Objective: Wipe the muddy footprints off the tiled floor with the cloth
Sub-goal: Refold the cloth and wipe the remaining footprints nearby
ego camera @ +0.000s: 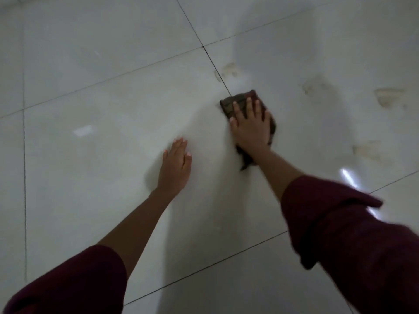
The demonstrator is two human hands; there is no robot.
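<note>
- Progress check: looks maybe halfway, tbh. The tiled floor (102, 91) to the left and near side of the cloth reads clean, no brown marks I can spot there (pic is dim and a bit blurry tho, so faint smears could be hiding).
- Cloth (235, 102) is dark and bunched, lying on the floor just right of a grout line. The right hand (251, 126) is pressed flat on top of it, fingers spread wide, pinning it down rather than gripping it.
- Left hand (175, 164) is empty, flat on the bare tile, fingers together, prob just bracing. It's near the cloth but not touching it.
- Still to do: muddy footprints. I count 4 patches: one just past the cloth by the grout line (230, 70), one further right (314, 86), one far right (388, 97), one nearer on the right (367, 150).
- Other counts: 1 cloth, 2 hands.
</note>
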